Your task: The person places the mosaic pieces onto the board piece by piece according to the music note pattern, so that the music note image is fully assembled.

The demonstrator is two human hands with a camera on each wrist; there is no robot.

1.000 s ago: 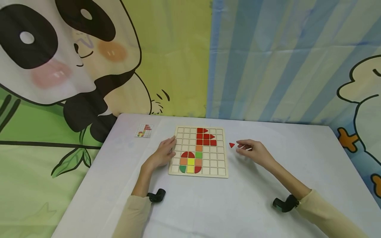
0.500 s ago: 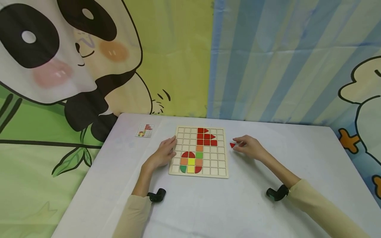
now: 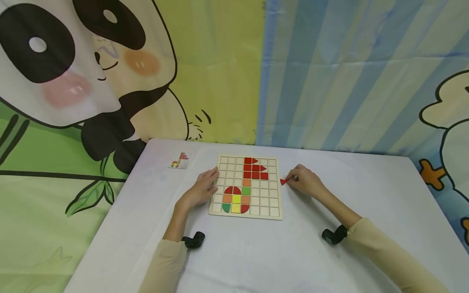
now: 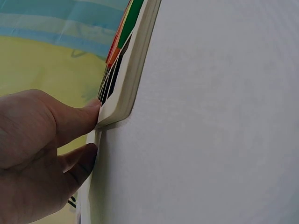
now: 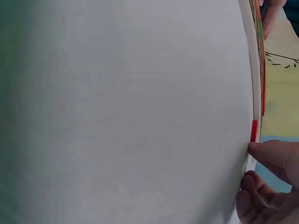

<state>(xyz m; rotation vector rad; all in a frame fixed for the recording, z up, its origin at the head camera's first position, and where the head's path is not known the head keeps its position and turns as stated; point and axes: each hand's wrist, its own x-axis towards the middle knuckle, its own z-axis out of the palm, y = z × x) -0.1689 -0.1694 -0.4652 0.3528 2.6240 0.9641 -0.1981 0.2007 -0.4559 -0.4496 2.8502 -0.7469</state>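
My left hand (image 3: 200,187) rests along the left edge of a wooden grid board (image 3: 264,203). In the left wrist view, the thumb (image 4: 86,116) touches the board's rim near a corner. Red tiles (image 3: 255,175) fill squares at the top middle of the board, with orange, green, yellow and more red tiles below them. Just off the board's right side, my right hand (image 3: 305,181) pinches a small red triangular tile (image 3: 283,182). In the right wrist view that red tile (image 5: 253,130) shows only edge-on at the thumb tip, the rest hidden by the fingers.
A small picture card (image 3: 179,160) with a coloured grid lies beyond my left hand, left of the board. All of it sits on a white-covered table (image 3: 249,256). A printed cloth backdrop (image 3: 220,73) stands behind the table's far edge.
My right hand has moved left to the red triangular tile and taken hold of it; the tile has turned and shifted slightly toward the board. My left hand stays at the board's edge.
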